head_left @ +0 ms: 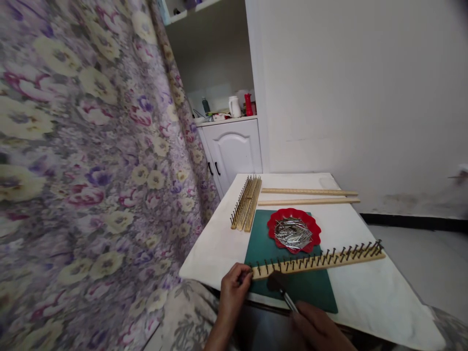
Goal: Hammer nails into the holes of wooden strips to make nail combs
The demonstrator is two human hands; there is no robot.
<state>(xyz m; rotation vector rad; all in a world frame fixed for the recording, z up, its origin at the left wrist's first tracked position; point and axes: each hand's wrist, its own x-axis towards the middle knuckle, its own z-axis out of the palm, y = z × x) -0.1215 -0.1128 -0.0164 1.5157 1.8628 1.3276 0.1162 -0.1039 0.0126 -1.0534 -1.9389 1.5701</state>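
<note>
A wooden strip (318, 263) studded with upright dark nails lies across the near part of the table, partly over a green mat (310, 287). At the strip's left end, the fingers of my left hand (234, 282) are closed against the wood beside the end nail. They hide whether a nail is also pinched there. My right hand (316, 324) grips a hammer (278, 282) by its handle. Its dark head is just in front of the strip, near the left end. Behind the strip, a red scalloped dish (271, 226) holds many loose silver nails (292, 233).
Nail-studded strips (246, 202) lie side by side at the table's back left. Two plain-looking wooden strips (310, 201) rest at the back. A white cloth (215, 243) covers the table. A floral curtain (109, 170) hangs on the left; a white cabinet (236, 151) stands behind.
</note>
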